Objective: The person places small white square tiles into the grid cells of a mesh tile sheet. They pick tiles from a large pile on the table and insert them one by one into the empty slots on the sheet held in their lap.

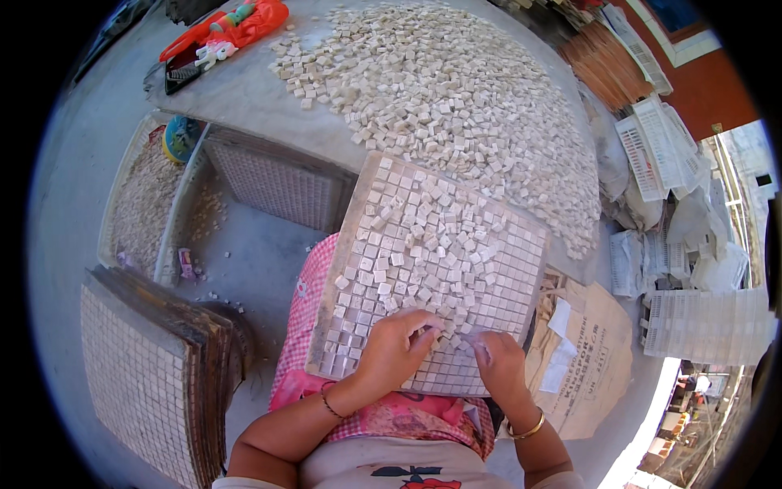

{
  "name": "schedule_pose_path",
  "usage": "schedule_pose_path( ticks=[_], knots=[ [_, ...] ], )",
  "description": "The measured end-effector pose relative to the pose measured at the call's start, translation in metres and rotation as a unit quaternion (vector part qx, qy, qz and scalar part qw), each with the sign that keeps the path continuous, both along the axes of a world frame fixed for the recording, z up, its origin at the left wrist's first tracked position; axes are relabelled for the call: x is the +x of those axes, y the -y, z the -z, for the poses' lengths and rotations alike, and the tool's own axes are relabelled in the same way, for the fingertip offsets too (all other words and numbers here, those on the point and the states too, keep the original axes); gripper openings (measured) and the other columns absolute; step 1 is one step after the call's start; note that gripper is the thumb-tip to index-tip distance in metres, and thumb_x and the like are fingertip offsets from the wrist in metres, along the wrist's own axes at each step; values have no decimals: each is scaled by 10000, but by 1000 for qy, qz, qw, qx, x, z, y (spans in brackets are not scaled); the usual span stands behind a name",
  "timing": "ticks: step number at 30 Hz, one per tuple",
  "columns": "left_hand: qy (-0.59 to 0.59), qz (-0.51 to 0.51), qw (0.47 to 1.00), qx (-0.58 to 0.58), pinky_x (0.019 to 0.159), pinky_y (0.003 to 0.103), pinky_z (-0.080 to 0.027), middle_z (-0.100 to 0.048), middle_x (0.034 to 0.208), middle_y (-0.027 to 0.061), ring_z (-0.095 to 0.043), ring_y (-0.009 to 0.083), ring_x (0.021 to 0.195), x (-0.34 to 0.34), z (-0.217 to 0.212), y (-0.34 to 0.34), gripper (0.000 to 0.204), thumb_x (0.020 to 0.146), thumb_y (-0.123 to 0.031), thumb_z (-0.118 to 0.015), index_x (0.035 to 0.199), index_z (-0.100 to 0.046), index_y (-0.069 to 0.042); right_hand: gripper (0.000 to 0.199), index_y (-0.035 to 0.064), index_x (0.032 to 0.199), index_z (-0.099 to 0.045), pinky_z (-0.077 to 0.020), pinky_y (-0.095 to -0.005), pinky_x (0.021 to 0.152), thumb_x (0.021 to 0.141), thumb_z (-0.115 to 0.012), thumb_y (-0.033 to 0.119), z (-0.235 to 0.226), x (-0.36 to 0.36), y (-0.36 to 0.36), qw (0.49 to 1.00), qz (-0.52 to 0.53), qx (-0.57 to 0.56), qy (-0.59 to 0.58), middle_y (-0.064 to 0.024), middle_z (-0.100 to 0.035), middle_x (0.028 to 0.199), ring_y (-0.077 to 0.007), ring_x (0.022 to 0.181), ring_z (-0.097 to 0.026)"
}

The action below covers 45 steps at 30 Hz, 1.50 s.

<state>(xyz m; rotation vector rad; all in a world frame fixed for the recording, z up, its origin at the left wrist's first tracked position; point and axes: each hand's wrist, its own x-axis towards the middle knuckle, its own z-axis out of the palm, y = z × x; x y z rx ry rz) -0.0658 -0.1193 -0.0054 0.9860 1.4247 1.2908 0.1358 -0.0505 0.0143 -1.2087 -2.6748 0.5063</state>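
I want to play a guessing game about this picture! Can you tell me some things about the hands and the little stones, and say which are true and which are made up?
1. Both hands rest on the square grid tray. True: the left hand and right hand lie on its near edge.
2. The tray is completely filled. False: loose small stone tiles lie scattered over it and many cells look unfilled.
3. A big heap of pale tiles lies on the table beyond the tray. True.
4. The right wrist is bare. False: it wears a gold bangle.
5. A stack of filled trays stands to the person's left. True.
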Motion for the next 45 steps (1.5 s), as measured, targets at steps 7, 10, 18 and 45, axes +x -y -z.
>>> schedule_pose_path(
  ticks=[7,10,18,45],
  knots=[
    [-9,7,1000,-6,598,245,-452,-636,814,81,-587,122,682,-4,-1,1,108,838,1,-595,925,-658,-12,180,32,900,-585,-487,-413,676,739,-660,8,1,-1,-11,997,21,-65,-41,-158,-609,823,-356,757,-597],
    [-5,5,1000,-3,600,242,-452,-635,816,83,-589,120,690,-3,-1,1,110,841,4,-593,929,-657,-11,167,32,886,-599,-489,-398,675,735,-666,14,-3,-2,-13,997,13,-73,-37,-155,-606,817,-343,756,-599],
    [-31,25,999,14,616,313,-469,-648,827,121,-615,254,709,0,-2,1,109,814,-29,-615,916,-652,-29,39,31,849,-609,-456,-285,614,810,-615,30,-12,16,-21,950,134,-237,-154,-59,-585,773,-180,700,-578],
    [264,130,942,-158,718,303,-502,-602,957,77,-563,138,796,28,-11,-21,146,940,-88,-449,1012,-553,-16,139,43,909,-556,-490,-419,639,795,-634,65,20,43,21,976,116,-83,-162,-129,-544,878,-350,772,-580]
  ],
)
